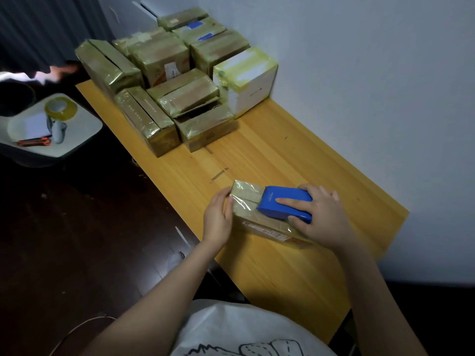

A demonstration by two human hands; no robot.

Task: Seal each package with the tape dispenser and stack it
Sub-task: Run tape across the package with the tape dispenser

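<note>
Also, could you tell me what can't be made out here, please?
Head view only.
Underside of the blue dispenser: hidden by its casing and the right hand.
Left end of the package: covered by the left hand.
The label on a stacked box: too small to read.

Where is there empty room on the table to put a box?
The yellow wooden table is bare between the tape-wrapped cardboard package and the pile of taped boxes, and right of the blue plastic tape dispenser toward the white wall. The far end is crowded.
</note>
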